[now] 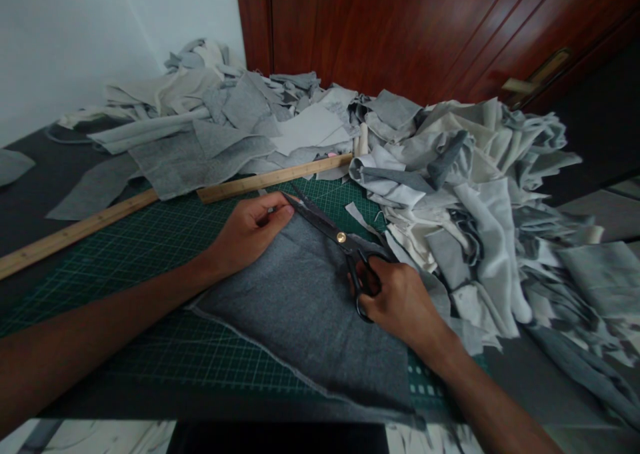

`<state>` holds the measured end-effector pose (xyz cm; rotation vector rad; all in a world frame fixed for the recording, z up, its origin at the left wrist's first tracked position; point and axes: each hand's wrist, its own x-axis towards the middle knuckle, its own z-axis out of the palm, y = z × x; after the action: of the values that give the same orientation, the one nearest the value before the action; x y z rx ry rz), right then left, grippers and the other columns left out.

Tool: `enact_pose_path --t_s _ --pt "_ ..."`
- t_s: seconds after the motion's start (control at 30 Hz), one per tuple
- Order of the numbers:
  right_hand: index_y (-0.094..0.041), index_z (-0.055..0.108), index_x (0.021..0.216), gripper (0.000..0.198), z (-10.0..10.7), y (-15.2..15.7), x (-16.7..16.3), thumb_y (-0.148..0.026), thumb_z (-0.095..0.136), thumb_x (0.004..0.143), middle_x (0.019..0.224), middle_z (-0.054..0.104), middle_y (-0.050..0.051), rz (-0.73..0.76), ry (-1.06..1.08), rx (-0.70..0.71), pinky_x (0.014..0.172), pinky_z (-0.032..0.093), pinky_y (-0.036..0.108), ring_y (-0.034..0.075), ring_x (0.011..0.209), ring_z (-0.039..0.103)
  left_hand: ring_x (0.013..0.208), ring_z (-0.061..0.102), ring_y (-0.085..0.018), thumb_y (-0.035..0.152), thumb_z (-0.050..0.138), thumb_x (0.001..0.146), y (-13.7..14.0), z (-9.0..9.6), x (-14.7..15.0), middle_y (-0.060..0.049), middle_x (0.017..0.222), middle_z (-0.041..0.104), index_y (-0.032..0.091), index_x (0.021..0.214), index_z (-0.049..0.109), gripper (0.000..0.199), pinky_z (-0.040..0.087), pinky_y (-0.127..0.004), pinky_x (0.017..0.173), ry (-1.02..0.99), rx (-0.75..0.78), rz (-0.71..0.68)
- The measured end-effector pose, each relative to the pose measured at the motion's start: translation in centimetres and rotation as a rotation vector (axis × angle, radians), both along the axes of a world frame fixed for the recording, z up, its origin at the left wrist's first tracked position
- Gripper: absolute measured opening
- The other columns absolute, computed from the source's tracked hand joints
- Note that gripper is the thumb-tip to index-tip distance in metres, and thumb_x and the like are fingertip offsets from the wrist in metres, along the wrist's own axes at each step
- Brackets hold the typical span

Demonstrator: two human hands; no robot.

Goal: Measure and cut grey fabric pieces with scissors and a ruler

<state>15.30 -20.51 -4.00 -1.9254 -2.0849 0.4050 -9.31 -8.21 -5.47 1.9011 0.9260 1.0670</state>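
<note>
the right hand (400,301) grips the handles of black scissors (340,241), whose blades lie along the far edge of a dark grey cloth (305,307) spread on a green cutting mat (150,254). the left hand (250,231) pinches that cloth's far corner beside the blade tips. a wooden ruler (125,207) lies beyond the mat, with a heap of grey and white scraps (475,194) behind and to the right.
</note>
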Motion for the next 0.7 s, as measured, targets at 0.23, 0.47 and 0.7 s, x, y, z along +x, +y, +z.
enact_pose_path --t_s 0.23,0.47,0.7 --pt "-0.019 0.060 0.074 0.009 0.33 -0.08 0.16 -0.011 0.062 0.070 0.060 0.048 -0.004 0.003 -0.055 -0.016 0.060 0.025 0.028 0.013 0.055 0.041 0.060 0.050 -0.009 0.026 0.055 0.094 -0.16 0.18 0.04 0.003 0.072 0.060 0.017 0.080 0.063 0.019 0.039 -0.019 0.055 0.005 0.030 0.000" --pt "-0.020 0.059 0.074 0.010 0.73 -0.11 0.17 -0.010 0.061 0.072 0.059 0.048 -0.003 0.025 -0.103 -0.038 0.060 0.024 0.030 0.014 0.056 0.041 0.055 0.045 -0.009 0.026 0.056 0.094 -0.02 0.19 -0.03 0.006 0.065 0.053 0.019 0.079 0.063 0.018 0.036 -0.021 0.053 0.042 0.065 0.007" --pt "-0.019 0.060 0.076 0.008 0.84 -0.14 0.50 -0.011 0.061 0.075 0.063 0.055 0.000 0.054 -0.147 -0.063 0.061 0.026 0.030 0.015 0.058 0.047 0.059 0.049 -0.010 0.026 0.055 0.095 -0.09 0.27 0.02 0.005 0.068 0.055 0.019 0.074 0.061 0.022 0.038 -0.022 0.056 0.066 0.088 0.000"
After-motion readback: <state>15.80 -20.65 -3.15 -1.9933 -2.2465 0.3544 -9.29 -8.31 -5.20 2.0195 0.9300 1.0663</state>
